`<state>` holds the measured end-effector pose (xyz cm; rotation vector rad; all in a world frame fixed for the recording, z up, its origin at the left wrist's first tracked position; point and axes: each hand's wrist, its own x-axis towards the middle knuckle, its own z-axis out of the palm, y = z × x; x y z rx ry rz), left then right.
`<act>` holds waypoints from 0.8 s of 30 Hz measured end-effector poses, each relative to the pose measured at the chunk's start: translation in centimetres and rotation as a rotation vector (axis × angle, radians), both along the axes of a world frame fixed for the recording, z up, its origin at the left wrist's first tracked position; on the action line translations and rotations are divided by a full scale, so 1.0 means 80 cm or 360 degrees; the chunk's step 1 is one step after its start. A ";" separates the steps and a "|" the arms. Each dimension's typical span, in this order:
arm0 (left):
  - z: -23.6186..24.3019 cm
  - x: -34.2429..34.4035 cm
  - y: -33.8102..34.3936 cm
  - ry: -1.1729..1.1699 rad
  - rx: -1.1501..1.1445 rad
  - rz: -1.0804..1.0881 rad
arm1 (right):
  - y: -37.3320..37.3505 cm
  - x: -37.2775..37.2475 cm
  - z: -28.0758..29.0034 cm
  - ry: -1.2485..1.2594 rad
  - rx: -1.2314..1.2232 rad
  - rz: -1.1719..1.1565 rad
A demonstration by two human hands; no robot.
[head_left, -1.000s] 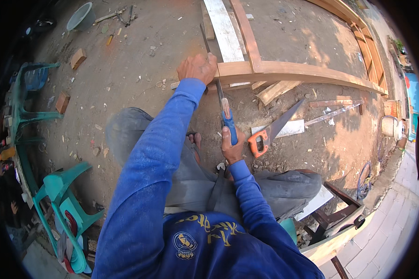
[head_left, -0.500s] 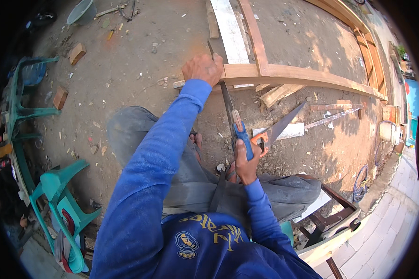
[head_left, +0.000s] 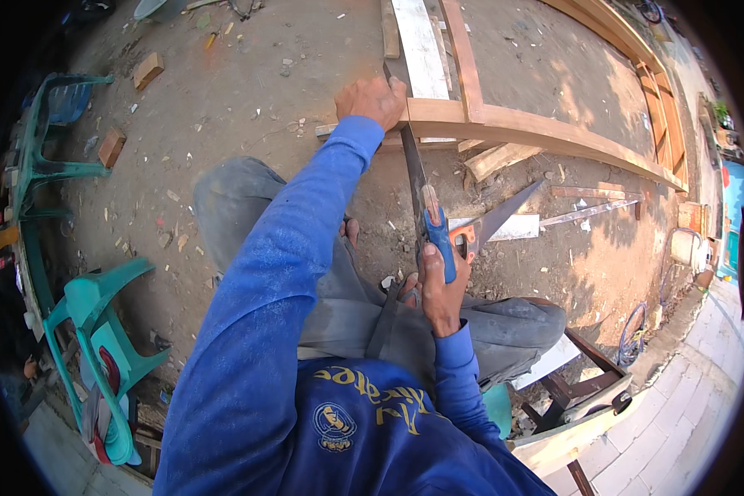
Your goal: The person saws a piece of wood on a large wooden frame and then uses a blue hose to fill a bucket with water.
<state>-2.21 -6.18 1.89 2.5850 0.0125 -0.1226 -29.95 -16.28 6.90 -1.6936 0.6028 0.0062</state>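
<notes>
My left hand (head_left: 372, 102) presses down, fingers wrapped over the end of a light brown wooden beam (head_left: 537, 137). In my right hand (head_left: 443, 288) is the blue handle of a handsaw (head_left: 414, 157), its long dark blade running away from me. The blade crosses the beam right beside my left hand, and its far tip shows beyond the beam. My left fingers partly hide the beam's end. On the ground just right of my right hand lies a second handsaw (head_left: 505, 217) with an orange handle.
A reddish-brown crosspiece (head_left: 465, 62) meets the beam, beside a white board (head_left: 422, 50). Wood offcuts (head_left: 502, 160) lie under the beam. Green plastic chairs (head_left: 99, 298) stand at the left, near wooden blocks (head_left: 112, 148). A dark wooden frame (head_left: 574, 388) is at lower right.
The whole view has shifted a little, so the beam sits higher. My right hand has drawn the saw slightly back toward me. My left hand stays on the beam's end.
</notes>
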 end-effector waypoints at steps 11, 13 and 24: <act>0.003 0.009 -0.022 -0.0131 -0.0047 -0.0002 | -0.019 0.021 -0.143 -0.0301 -0.0142 -0.0057; -0.004 -0.003 -0.013 -0.0140 -0.0010 0.0020 | -0.007 -0.001 -0.190 -0.0418 -0.0225 -0.0020; -0.008 0.004 -0.001 -0.0089 0.0009 -0.0041 | 0.000 0.006 0.011 0.0078 -0.0085 0.0081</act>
